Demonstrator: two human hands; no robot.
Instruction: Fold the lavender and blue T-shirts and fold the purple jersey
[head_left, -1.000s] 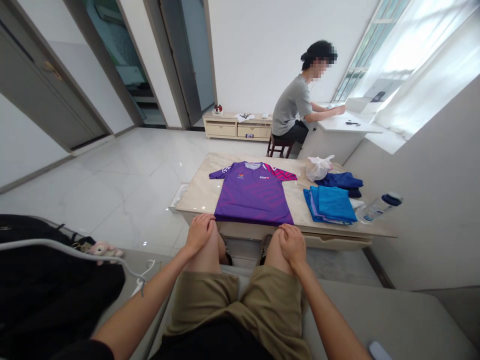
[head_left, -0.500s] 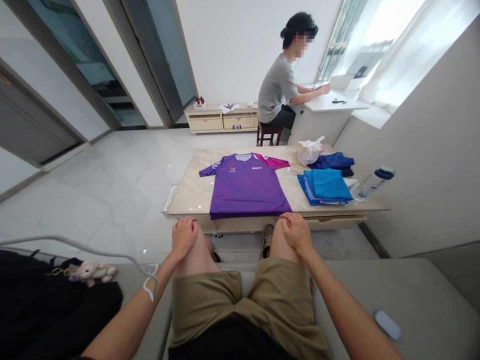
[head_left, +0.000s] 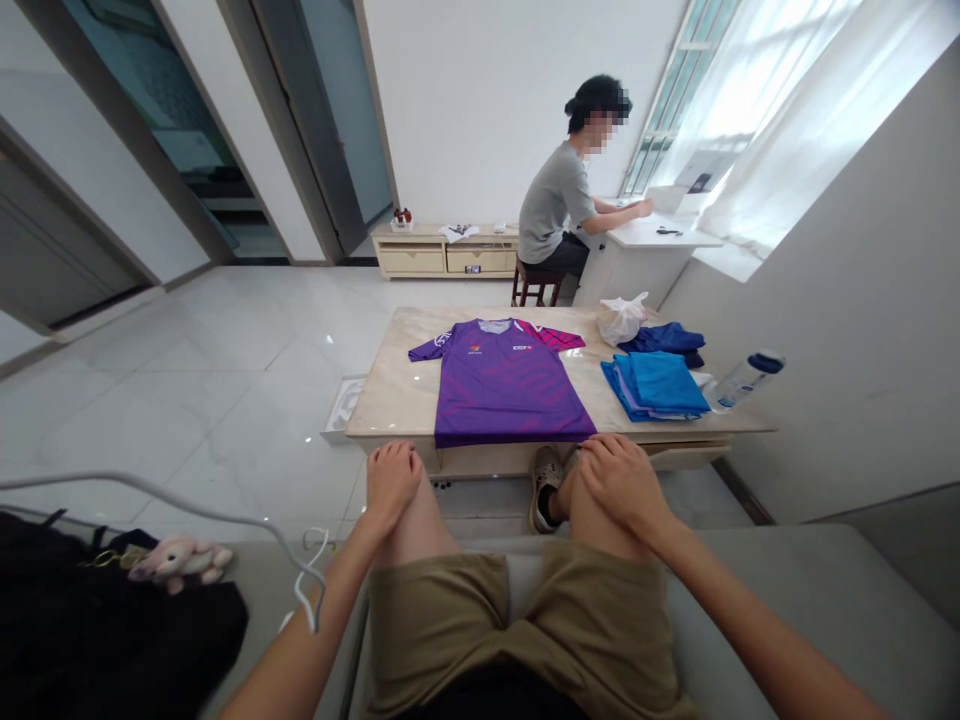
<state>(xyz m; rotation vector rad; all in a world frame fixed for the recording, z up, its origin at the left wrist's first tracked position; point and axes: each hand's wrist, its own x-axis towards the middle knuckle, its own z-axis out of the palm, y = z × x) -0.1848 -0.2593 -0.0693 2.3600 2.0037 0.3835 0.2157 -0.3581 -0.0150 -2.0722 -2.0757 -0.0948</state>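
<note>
1. The short-sleeved purple shirt with one pink-patterned sleeve (head_left: 510, 395) lies spread flat on the pale marble-topped bench (head_left: 384, 390), collar away, hem at the near edge.
2. Left hand (head_left: 393, 487) and right hand (head_left: 621, 478) rest loosely over the bare knees, grasping nothing; whether the right fingertips touch the hem corner, I cannot tell.
3. The step in hand looks like a pause, the shirt laid out but unfolded.
4. Working the shirt would call for lifting both hands and pinching its edges, clear of the folded bright-blue cloth stack (head_left: 666, 383).
</note>
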